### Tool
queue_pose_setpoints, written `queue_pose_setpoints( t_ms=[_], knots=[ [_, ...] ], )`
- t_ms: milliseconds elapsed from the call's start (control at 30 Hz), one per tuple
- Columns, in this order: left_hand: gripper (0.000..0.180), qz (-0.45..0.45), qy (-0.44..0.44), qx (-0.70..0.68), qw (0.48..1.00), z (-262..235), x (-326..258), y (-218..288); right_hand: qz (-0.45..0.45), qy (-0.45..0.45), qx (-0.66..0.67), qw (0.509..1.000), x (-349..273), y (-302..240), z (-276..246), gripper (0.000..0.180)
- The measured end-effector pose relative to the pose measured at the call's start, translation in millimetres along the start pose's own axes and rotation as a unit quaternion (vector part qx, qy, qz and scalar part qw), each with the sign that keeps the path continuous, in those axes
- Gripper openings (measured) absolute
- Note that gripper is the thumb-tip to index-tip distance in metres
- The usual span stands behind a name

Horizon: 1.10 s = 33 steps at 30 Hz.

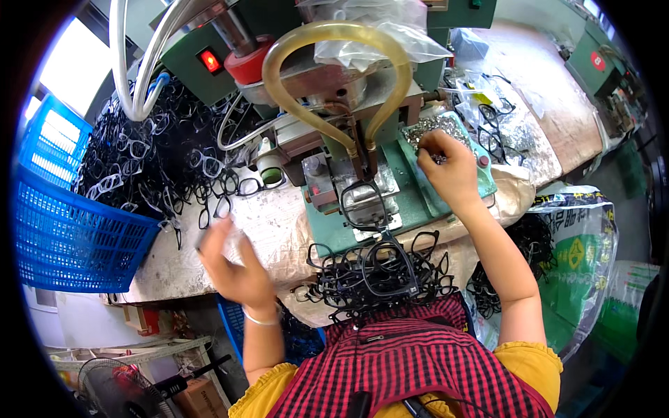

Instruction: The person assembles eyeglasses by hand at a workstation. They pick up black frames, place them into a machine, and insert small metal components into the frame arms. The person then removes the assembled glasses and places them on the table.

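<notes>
Left hand (238, 270) spread above bare table edge (174, 287); right hand (449, 169) curled over parts tray (488, 181), grip unclear

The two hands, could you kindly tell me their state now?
Left hand: open, blurred, nothing visible in it.
Right hand: fingertips pinched closed at the small metal parts; cannot tell whether it holds one.

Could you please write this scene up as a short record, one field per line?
Left hand: left hand, slightly blurred, over the table, fingers apart, nothing visible in it
Right hand: right hand, fingers curled at the small metal parts; whether it grips one is unclear
Machine: curved yellowish tube, eyeglass frame below its ends
Nearest the person: heap of dark frames
Far left: blue basket beside a larger pile of frames
Switch: red switch, lit
</notes>
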State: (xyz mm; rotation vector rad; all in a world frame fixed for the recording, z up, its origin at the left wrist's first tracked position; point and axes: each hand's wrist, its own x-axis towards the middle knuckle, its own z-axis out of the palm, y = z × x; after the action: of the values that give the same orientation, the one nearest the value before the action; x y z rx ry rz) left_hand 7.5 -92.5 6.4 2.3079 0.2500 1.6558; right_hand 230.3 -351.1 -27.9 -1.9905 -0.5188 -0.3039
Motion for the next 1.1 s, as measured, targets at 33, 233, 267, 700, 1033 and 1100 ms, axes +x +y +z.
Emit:
queue_pose_setpoints(
  t_ms=[33, 233, 267, 700, 1033, 1100],
  knots=[
    [0.022, -0.045, -0.03, 0.001, 0.999, 12.3, 18.4, -16.0, 0.005, 0.003, 0.058, 0.998, -1.3, 8.6, -4.2, 0.014],
    [0.029, -0.264, -0.294, 0.356, 0.847, 81.0, 20.3, -170.1, 0.052, 0.04, 0.091, 0.994, -10.1, 5.6, -19.4, 0.015],
    [0.034, -0.272, -0.324, 0.359, 0.832, 90.6, -0.8, -198.5, 0.052, 0.043, 0.068, 0.995, -16.6, 8.5, -26.6, 0.015],
    [0.016, -0.378, -0.5, 0.011, 0.779, 69.8, -10.1, -147.9, -0.105, -0.004, 0.212, 0.972, -13.2, -63.6, -3.3, 0.019],
    [0.006, -0.431, -0.169, -0.314, 0.829, 58.7, -19.3, -136.2, -0.012, -0.025, 0.35, 0.936, -19.7, -80.8, 25.5, 0.048],
    [0.011, -0.418, -0.08, -0.41, 0.807, 50.1, -9.5, -115.4, -0.013, -0.034, 0.375, 0.926, -22.1, -94.2, 25.7, 0.05]
  ],
)
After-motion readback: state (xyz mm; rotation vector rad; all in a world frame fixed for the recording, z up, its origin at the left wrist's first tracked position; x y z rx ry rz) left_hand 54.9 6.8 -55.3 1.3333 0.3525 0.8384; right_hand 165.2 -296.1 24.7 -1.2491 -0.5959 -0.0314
